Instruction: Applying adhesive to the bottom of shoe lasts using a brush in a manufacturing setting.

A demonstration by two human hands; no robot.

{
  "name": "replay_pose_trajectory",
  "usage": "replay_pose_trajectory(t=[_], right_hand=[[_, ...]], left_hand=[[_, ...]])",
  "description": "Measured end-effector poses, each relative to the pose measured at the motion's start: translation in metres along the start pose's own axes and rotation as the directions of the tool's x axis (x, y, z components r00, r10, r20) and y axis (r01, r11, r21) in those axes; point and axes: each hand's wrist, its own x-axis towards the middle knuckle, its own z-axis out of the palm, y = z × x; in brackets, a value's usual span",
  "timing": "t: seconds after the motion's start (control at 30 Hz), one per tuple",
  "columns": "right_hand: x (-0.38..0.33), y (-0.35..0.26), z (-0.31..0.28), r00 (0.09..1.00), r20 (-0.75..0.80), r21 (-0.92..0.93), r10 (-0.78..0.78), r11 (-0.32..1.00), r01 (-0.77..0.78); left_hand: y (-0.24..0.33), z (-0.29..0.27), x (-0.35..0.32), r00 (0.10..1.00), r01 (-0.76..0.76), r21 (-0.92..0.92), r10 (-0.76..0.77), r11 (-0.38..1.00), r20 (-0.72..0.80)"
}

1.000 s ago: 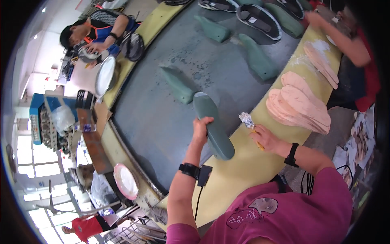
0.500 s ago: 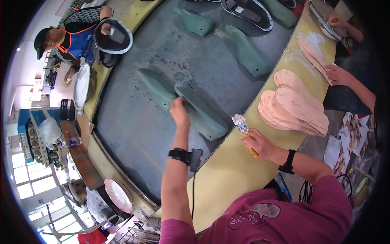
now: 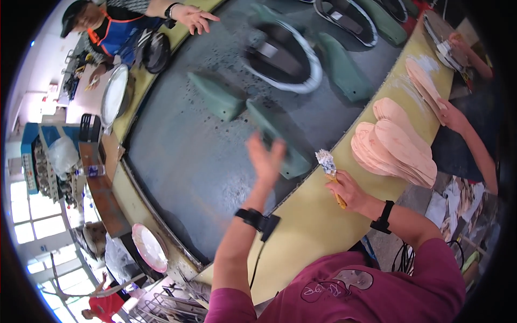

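Seen from the head camera, the left hand (image 3: 266,157) is lifted with fingers spread and slack, gripping nothing; it is motion-blurred and hovers just over the near end of a grey-green shoe last (image 3: 274,141) that lies on the dark conveyor belt (image 3: 183,161). Whether the fingertips touch the last cannot be told, though the last looks to be resting on the belt by its own weight. The right hand (image 3: 347,191) is closed around the yellow handle of a glue brush (image 3: 328,167), whose white-caked bristles point up and sit just right of that last, over the yellow worktop (image 3: 301,237) edging the belt. Further right of the last, a fanned stack of pale pink insoles (image 3: 398,145) lies on the same worktop, well apart from the brush. Beyond the last, up the belt, lie a second grey-green last (image 3: 215,96), a third one (image 3: 344,72) and a blurred dark shoe with a white sole rim (image 3: 283,54). Another person's hand (image 3: 449,116) reaches toward the far side of the insole stack, and across the belt from the last a worker in an orange-trimmed apron stretches out a hand (image 3: 194,16) beside a round white dish (image 3: 114,94).

As a judgement, the last appears to be set down on the belt and let go, so that part looks done; many insoles remain stacked, and the brush stays ready in the grip, suggesting much of the work is left
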Motion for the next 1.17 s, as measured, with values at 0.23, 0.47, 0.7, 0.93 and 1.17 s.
replay_pose_trajectory(t=[0.23, 0.47, 0.7, 0.93, 1.17], right_hand=[[0.002, -0.009, -0.001, 0.997, 0.018, -0.038, -0.072, 0.997, 0.073], [-0.007, 0.01, 0.011, 0.997, 0.036, -0.126, -0.073, 0.989, 0.077], [-0.003, 0.015, 0.008, 0.991, 0.024, -0.204, -0.132, 0.97, 0.134], [0.03, -0.095, 0.073, 0.901, 0.038, -0.114, -0.433, 0.894, 0.434], [0.065, -0.292, 0.234, 0.695, 0.228, 0.16, -0.682, 0.73, 0.665]], left_hand=[[0.024, 0.031, -0.034, 0.988, -0.087, 0.342, 0.038, 0.935, 0.147], [-0.002, 0.006, -0.09, 0.998, -0.048, 0.106, 0.051, 0.993, -0.029], [-0.065, -0.133, -0.306, 0.896, 0.301, -0.142, -0.33, 0.943, -0.298], [-0.09, -0.192, -0.503, 0.669, 0.549, -0.316, -0.633, 0.774, -0.389], [-0.142, -0.229, -0.626, 0.6, 0.444, -0.339, -0.556, 0.829, -0.575]])
